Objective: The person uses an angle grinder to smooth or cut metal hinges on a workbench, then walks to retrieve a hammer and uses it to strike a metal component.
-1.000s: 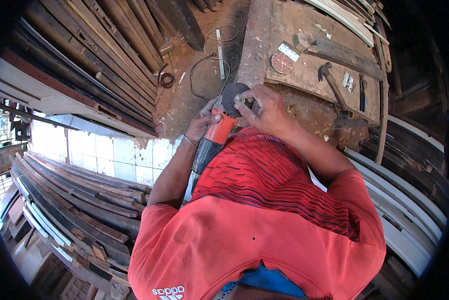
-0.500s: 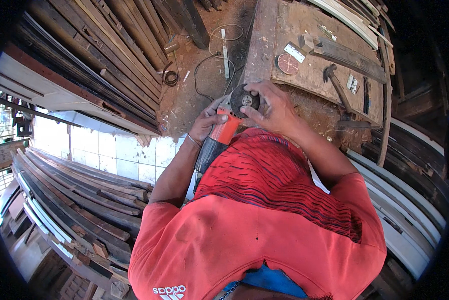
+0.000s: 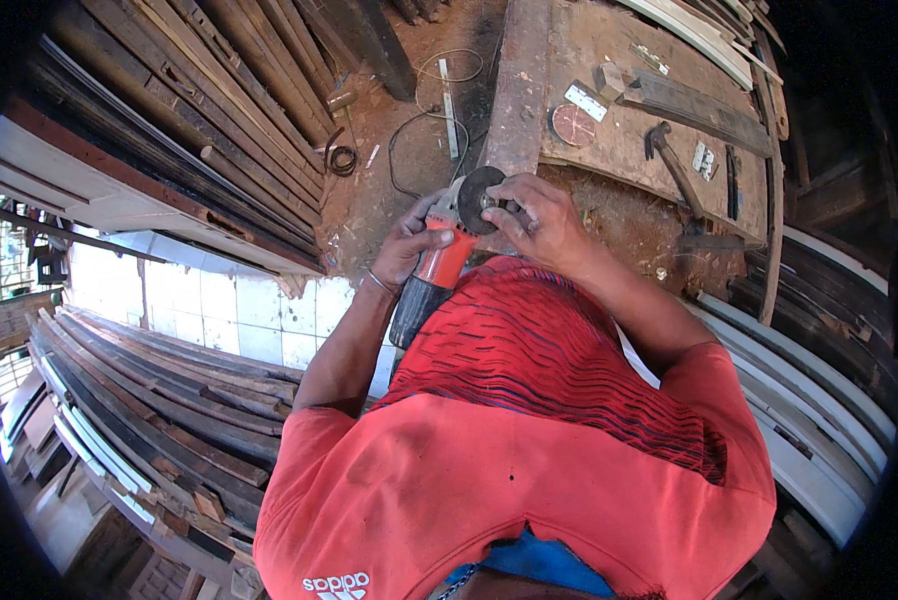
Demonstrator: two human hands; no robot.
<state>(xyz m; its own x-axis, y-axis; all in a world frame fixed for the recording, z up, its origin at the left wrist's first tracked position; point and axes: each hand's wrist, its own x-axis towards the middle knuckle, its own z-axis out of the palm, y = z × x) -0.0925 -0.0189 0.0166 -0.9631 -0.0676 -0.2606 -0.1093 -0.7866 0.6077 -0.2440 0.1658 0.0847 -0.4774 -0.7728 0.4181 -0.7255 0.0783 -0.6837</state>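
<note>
In the head view, just above the frame's middle, my left hand (image 3: 407, 245) is clamped around the orange-and-black angle grinder (image 3: 443, 260), while my right hand (image 3: 547, 222) bends thumb and fingers at the centre of its dark disc (image 3: 475, 212), whether pinching or merely touching I cannot tell.

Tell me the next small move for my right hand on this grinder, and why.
Perhaps give a small twist at the middle of the dark disc with the right hand: its fingers are at that spot, and the left hand holds the grinder around its red body, disc facing up. Which way to turn, I can't tell.
</note>
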